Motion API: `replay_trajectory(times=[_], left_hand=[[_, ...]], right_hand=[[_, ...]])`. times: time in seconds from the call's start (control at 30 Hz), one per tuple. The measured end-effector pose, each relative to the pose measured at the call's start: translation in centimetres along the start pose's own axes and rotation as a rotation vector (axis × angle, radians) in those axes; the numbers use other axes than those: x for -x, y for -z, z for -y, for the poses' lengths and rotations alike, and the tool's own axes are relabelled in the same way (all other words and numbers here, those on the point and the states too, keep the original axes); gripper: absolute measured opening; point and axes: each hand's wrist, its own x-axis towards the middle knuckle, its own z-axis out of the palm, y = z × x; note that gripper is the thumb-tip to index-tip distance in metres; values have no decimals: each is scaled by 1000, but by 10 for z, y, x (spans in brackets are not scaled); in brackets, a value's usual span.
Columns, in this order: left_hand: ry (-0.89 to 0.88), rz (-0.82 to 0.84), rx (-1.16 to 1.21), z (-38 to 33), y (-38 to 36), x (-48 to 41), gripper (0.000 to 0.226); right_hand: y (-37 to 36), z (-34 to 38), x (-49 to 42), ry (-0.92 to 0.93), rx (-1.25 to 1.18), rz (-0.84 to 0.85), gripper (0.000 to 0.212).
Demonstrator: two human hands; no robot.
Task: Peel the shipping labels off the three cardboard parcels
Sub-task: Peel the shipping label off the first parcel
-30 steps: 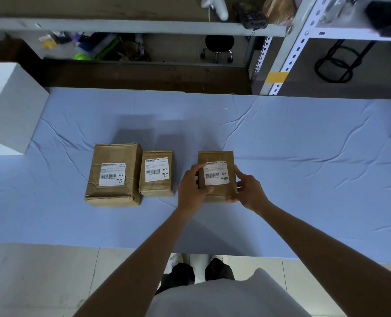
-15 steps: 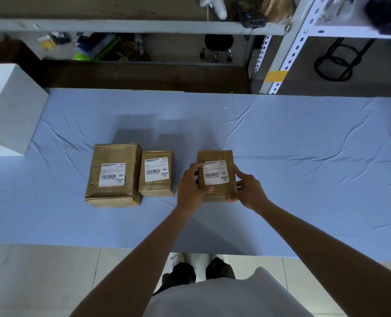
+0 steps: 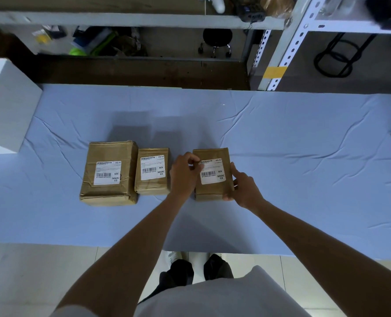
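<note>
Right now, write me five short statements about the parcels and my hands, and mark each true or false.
1. The left parcel, middle parcel and right parcel each carry a white label. True.
2. The left hand pinches the top left corner of the right parcel's label. True.
3. The right hand rests on the middle parcel. False: it holds the right parcel's right side.
4. The biggest parcel lies farthest right. False: the left parcel is the biggest.
5. The parcels lie on bare wood. False: they lie on a blue cloth.
</note>
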Motion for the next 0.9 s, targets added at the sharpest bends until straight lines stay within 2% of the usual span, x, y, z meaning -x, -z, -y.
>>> replay_trajectory(times=[0.23,0.5,0.57,0.7,0.9], left_hand=[[45,-81,-128,-6,-8,0,5],[42,-80,-202,-14,-6,1,17],[55,-79,-157,-14,-4,2,20],[107,-54,127,-4,-1,3,14],[146,-5,195,3,2,4,17]], right_hand=[[1,4,1,-4,21,5,103],[0,6,0,2,50,12,107],[0,5,-1,0,46,11,107],[1,3,0,1,31,10,108],[0,4,1,9,31,-18,104]])
